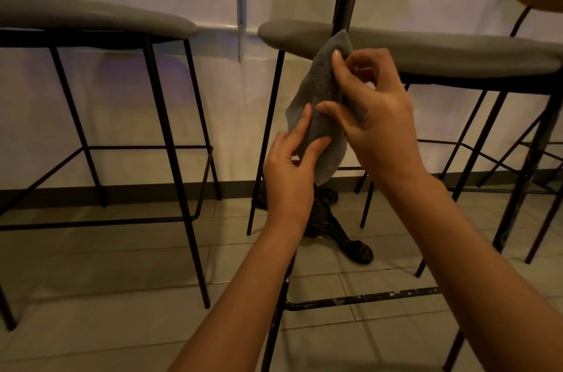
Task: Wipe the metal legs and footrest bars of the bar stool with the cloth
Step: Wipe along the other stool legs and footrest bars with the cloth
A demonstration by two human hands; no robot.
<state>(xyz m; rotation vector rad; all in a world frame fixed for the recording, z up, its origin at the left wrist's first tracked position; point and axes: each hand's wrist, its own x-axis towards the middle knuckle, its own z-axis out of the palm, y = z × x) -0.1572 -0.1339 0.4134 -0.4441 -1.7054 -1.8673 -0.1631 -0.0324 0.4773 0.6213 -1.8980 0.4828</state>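
The grey cloth [320, 109] is held upright in mid-air, its long axis running from upper right to lower left, in front of the bar stool [426, 48]. It is pinched low by the left hand [289, 170] and higher by the right hand [377, 115]. A second stool [91, 18] stands to the left; an ornate table base [335, 228] rests on the tiled floor [122, 326] behind the hands.

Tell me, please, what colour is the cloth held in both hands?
The cloth is plain grey, seen in the head view.
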